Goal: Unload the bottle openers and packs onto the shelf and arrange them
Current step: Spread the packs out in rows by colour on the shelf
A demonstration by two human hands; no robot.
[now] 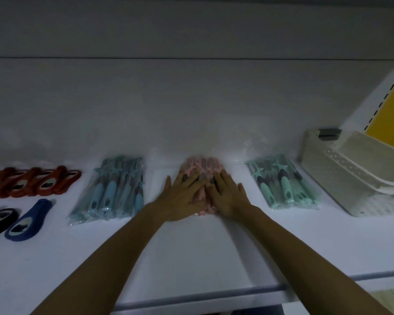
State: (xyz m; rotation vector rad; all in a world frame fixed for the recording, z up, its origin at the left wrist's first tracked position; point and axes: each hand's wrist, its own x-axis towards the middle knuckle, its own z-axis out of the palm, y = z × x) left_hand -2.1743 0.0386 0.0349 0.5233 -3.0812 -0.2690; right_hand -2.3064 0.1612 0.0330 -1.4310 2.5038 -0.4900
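The left grip (pixel 182 198) and the right grip (pixel 225 194) are lying side by side, both spread flat with fingers straight and closing on nothing. They are pressing down on the pink packs (pixel 199 167), which are sitting directly beneath both palms on the shelf (pixel 191 251), with only their far ends showing past the fingertips.

Just outward of the left grip the blue packs (pixel 110 192) are lying in a stack. Further out that way the red bottle openers (pixel 32 181) are overlapping in a row. On the near side of that row a blue bottle opener (pixel 29 220) and a black bottle opener (pixel 0 218) are lying loose. Outward of the right grip the green packs (pixel 282 183) are lying, and beyond them a white basket (pixel 350 173) is sitting tilted, with no goods showing inside it.

Unloading is looking largely finished, I judge. What is remaining is arranging: squaring the pink stack and lining up the loose openers.
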